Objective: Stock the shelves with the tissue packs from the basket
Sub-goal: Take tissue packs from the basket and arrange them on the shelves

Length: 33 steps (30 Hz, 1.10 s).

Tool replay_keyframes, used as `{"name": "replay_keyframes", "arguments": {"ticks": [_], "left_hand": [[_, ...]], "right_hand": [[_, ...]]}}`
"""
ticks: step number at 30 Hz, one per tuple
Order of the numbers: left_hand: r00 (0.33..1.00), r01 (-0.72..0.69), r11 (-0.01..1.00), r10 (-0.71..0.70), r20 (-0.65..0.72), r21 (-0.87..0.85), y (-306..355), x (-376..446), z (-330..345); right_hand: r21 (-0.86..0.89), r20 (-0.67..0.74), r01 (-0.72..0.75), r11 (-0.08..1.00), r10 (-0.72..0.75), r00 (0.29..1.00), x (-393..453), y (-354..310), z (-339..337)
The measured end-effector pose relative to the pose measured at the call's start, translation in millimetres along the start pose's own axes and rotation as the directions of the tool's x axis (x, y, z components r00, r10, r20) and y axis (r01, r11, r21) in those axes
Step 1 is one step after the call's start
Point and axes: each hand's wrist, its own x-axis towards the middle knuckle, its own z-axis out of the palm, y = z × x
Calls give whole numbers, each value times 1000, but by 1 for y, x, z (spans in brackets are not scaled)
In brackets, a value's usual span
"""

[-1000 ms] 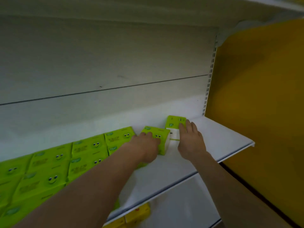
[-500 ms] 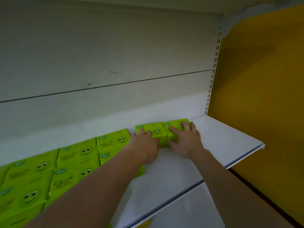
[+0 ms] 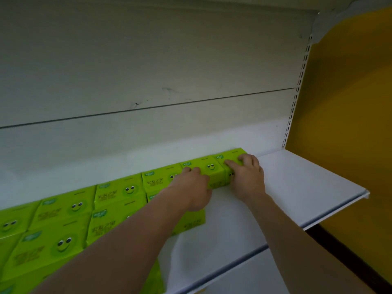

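Both newest packs now sit flat and snug in the back row, where a second ago the end one stood tipped on its side apart from its neighbour. That bright green, plastic-wrapped tissue pack with a smiley face (image 3: 230, 159) closes the row against the white rear panel (image 3: 148, 60), touching the matching green pack beside it (image 3: 206, 168). Right hand (image 3: 247, 177) curls over the end pack's top and outer side, fingers bent round it, likely squeezing it leftward to shut any gap. Left hand (image 3: 192, 187) presses down with bent fingers where the neighbour meets the next pack, probably bracing the row. Wrappers look glossy and slightly soft-cornered. Smooth white metal shelf (image 3: 307, 187) runs bare to the right, a yellow side wall (image 3: 350, 102) beyond. No basket is in view.
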Motion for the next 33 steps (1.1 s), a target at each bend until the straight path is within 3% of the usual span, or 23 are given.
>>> {"name": "replay_keyframes", "arguments": {"ticks": [4,9,16,21,27,30,33], "left_hand": [[1000,-14,999,13,-21,-30,-7,3,5],[999,-19,998,18,-30,-58,-12,4,7],[959,-80,963,3,-285,-258,16,-22,-17],[908,-181,871,-30,-417,-458,69,-69,-20],[910,-200,725,-112,-399,-659,141,-133,-16],[944,-219,672,-37,-327,-707,187,-158,-13],[958,-272,653,109,-267,-707,238,-179,-4]], "right_hand": [[99,17,32,995,-34,999,5,0,9],[-14,114,65,998,-63,991,2,-2,3],[108,-28,130,986,-127,991,-40,4,-46],[112,-87,102,988,-92,992,-96,21,-102],[136,-114,40,990,-24,993,-187,50,-175],[144,-115,-26,989,43,992,-238,74,-212],[107,-21,-128,986,131,991,-292,108,-242]]}}
